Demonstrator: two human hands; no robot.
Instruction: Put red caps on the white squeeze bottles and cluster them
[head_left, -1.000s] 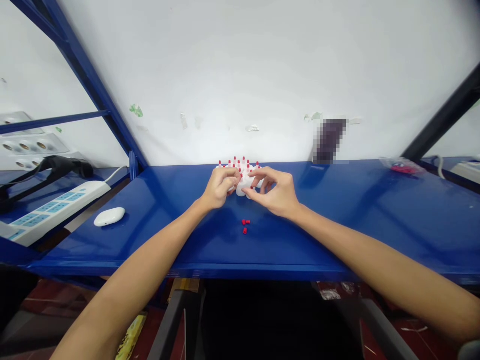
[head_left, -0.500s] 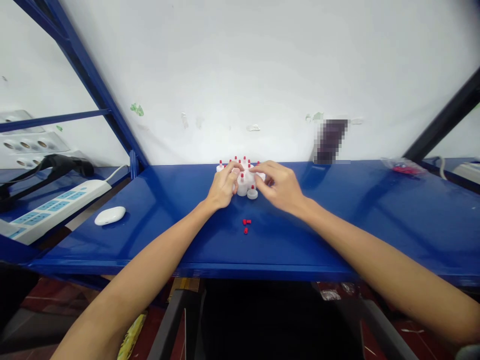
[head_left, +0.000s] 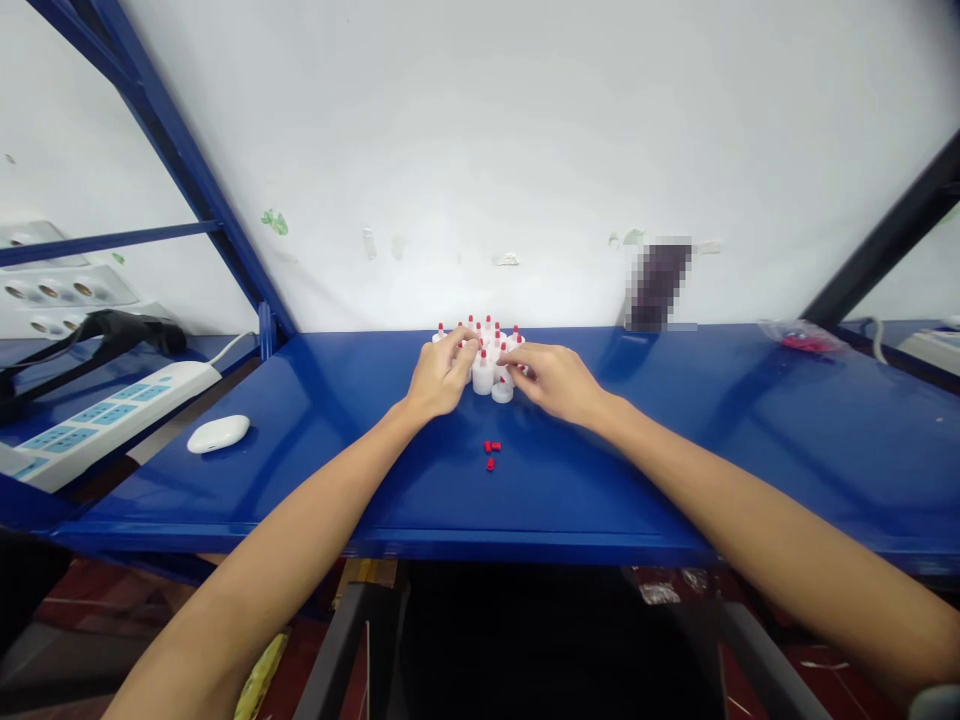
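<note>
Several small white plastic bottles point(head_left: 483, 377) with red tips stand in a tight group near the back of the blue table. On their left side is my left hand point(head_left: 439, 380), its thumb and index finger drawn close together among the tips; what lies between them is hidden. From the right, my right hand point(head_left: 559, 382) reaches in with its fingers apart, the fingertips at the bottles. A short white round piece point(head_left: 502, 394) with a red tip sits at the front of the group. Several loose red caps point(head_left: 490, 464) lie on the table nearer me.
A white rounded case point(head_left: 218, 434) rests on the blue table point(head_left: 337, 460) at left. Beyond it are a white power strip point(head_left: 112, 425) and a black strap point(head_left: 97, 335). A clear bag with red pieces point(head_left: 804, 340) lies at back right. Blue frame posts rise at left.
Both hands have drawn back slightly from the bottles, showing more of the red tips. My right hand has shifted a little toward me. The loose caps stay put.
</note>
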